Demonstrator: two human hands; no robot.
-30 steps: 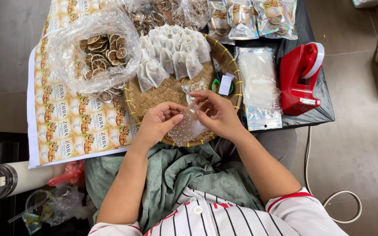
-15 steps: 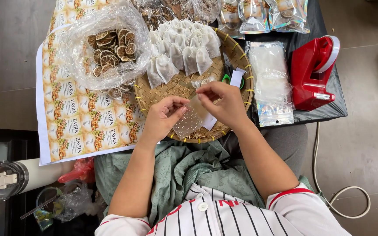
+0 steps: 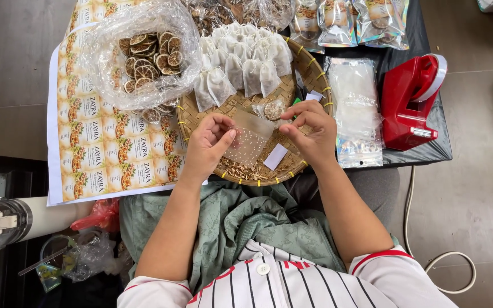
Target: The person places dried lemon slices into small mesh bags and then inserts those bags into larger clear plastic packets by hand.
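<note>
Striped jersey and green patterned cloth: being worn and spread over the lap, nearest the camera.

White cylindrical container and crumpled plastic wrap: being kept at the lower left, beside the lap.

Left hand: being held over the near part of the woven tray, fingers curled narrow, the left edge of a small clear dotted pouch being pinched.

Right hand: being held just opposite, fingertips closed narrow at the pouch's right upper corner; whether the film is actually being gripped there cannot be told.

Clear dotted pouch: being held between the two hands, just above the tray's middle. A dried citrus slice is lying just beyond it, and a white label slip is resting on the tray below the right hand.

White sachets: being heaped on the far half of the tray.

Sheet of printed labels: being spread on the surface, left of the tray.

Clear bag of dried citrus slices: being rested on that sheet, touching the tray's rim.

Stack of clear pouches: being laid right of the tray.

Red tape dispenser: being stood further right.

Filled glossy packets: being lined along the far edge.
</note>
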